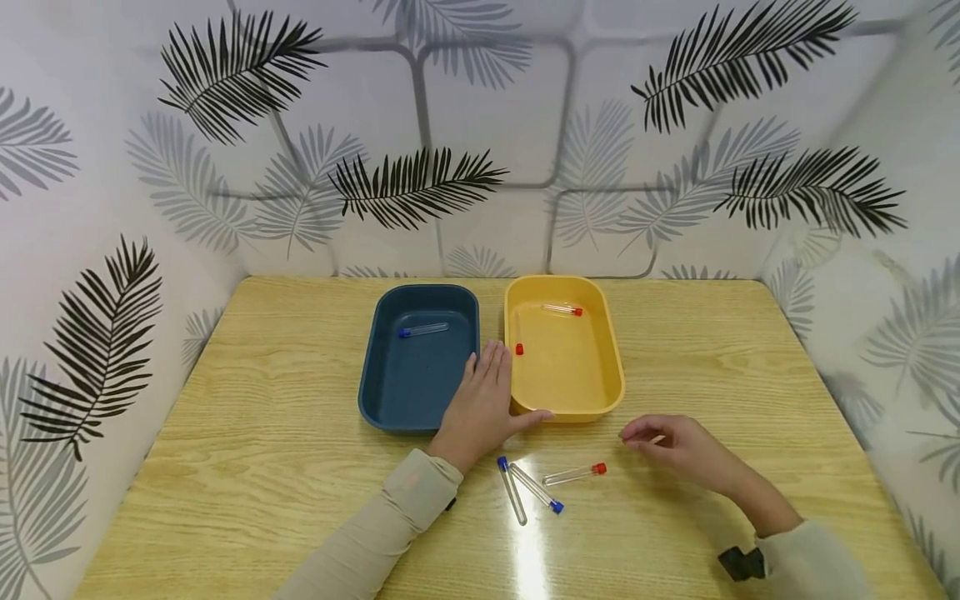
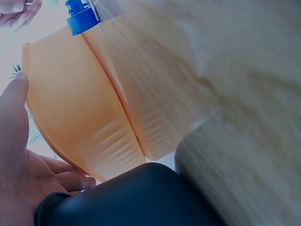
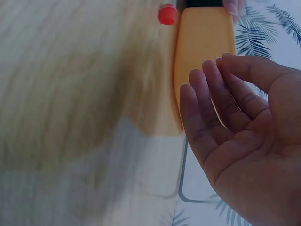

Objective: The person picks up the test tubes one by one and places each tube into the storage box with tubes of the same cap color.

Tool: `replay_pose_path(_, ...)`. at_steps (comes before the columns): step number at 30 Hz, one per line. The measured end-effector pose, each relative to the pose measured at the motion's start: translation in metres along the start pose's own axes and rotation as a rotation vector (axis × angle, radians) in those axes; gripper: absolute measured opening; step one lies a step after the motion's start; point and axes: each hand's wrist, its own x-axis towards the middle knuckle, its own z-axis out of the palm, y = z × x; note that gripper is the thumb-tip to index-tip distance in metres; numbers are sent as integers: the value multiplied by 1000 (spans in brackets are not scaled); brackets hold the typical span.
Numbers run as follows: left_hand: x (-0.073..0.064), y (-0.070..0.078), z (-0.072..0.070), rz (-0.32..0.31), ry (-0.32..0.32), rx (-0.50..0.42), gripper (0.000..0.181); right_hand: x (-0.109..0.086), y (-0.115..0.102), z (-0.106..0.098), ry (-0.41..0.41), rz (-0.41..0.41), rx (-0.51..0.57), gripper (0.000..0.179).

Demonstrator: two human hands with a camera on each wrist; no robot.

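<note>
My left hand (image 1: 480, 408) lies with straight fingers over the gap between the blue tray (image 1: 420, 392) and the yellow tray (image 1: 566, 375), its thumb spread along the yellow tray's near rim. To the right of the yellow tray's near corner, my right hand (image 1: 678, 450) hovers above the table with loosely bent fingers; the right wrist view shows nothing between them. In front of the trays lie a red-capped test tube (image 1: 573, 475), nearest the right hand, and two blue-capped test tubes (image 1: 513, 492), (image 1: 536, 488) close together.
Inside the blue tray is a blue-capped tube (image 1: 423, 330). Two red-capped tubes, one at the far end (image 1: 562, 309) and one by the left wall (image 1: 519, 346), lie in the yellow tray. A leaf-patterned wall covering (image 1: 495, 233) borders the wooden table (image 1: 285, 358).
</note>
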Motion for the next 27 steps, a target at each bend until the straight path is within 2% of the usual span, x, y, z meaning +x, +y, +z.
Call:
replay_pose_path(6, 0, 1, -1, -2, -2, -7, 110, 3, 0, 16, -37, -43, -17, 18)
replay_pose_path(15, 1, 1, -2, -11, -14, -5, 110, 11, -1, 39, -69, -173, 0, 14)
replay_pose_path(27, 1, 2, -2, -7, 5, 2, 111, 19, -10, 52, -75, -197, -126, 11)
